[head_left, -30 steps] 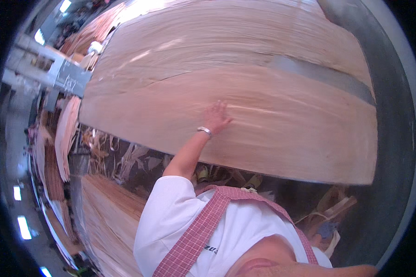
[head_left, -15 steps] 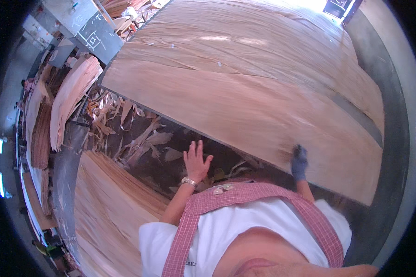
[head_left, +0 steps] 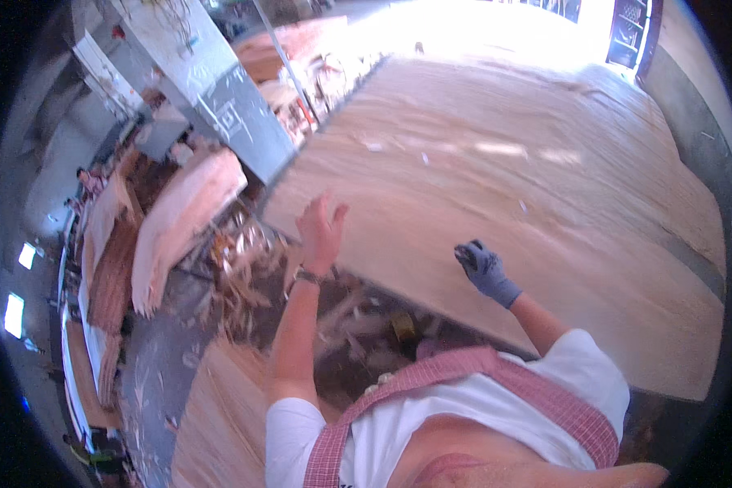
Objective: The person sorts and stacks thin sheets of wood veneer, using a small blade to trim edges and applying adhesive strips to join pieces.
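Note:
A broad stack of thin, tan wood veneer sheets (head_left: 480, 195) spreads in front of me, its top wrinkled in long ripples. My left hand (head_left: 321, 234), bare and with a bracelet or watch (head_left: 307, 276) at the wrist, is raised near the stack's left corner with fingers spread and nothing in them. Over the middle of the near sheet is my right hand (head_left: 483, 267) in a grey glove with dark fingertips. Its fingers are curled in; whether they hold anything is hidden.
Torn veneer scraps (head_left: 236, 264) litter the floor between the stack and me. A second veneer pile (head_left: 220, 407) lies at lower left. Further left are bent pink-tan sheets (head_left: 183, 220) beside a grey pillar (head_left: 248, 118). A wall (head_left: 695, 106) runs along the right.
My left hand has moved forward and left, from above the scraps to the stack's corner. The right hand has shifted left and forward over the sheet. The view has turned.

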{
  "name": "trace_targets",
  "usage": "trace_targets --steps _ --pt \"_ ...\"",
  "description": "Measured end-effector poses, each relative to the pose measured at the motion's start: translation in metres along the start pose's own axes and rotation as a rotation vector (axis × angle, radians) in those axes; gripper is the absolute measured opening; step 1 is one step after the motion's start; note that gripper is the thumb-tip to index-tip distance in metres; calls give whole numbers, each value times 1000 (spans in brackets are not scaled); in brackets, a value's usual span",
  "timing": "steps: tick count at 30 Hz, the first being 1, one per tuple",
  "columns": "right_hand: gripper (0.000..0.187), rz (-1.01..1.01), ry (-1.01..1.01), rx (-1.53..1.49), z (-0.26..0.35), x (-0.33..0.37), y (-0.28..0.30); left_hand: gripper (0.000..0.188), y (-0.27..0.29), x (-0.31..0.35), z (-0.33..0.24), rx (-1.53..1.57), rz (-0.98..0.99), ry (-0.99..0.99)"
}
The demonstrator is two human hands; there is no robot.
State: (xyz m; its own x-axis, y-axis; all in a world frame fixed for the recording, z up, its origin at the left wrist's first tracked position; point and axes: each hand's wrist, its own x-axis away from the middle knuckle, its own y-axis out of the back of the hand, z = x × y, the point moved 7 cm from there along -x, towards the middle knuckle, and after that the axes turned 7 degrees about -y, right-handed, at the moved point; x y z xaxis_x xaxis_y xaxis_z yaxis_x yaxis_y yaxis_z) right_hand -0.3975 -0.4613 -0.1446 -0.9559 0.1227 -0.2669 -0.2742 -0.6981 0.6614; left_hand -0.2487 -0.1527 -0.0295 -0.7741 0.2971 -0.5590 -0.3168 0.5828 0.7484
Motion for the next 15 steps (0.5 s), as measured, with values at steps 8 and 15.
trace_targets --steps 8,15 --pt "18 -155 390 21 229 -238 -32 85 65 -340 112 475 -313 -9" --pt "47 -853 717 89 485 -418 49 22 75 -304 155 179 -331 -386"
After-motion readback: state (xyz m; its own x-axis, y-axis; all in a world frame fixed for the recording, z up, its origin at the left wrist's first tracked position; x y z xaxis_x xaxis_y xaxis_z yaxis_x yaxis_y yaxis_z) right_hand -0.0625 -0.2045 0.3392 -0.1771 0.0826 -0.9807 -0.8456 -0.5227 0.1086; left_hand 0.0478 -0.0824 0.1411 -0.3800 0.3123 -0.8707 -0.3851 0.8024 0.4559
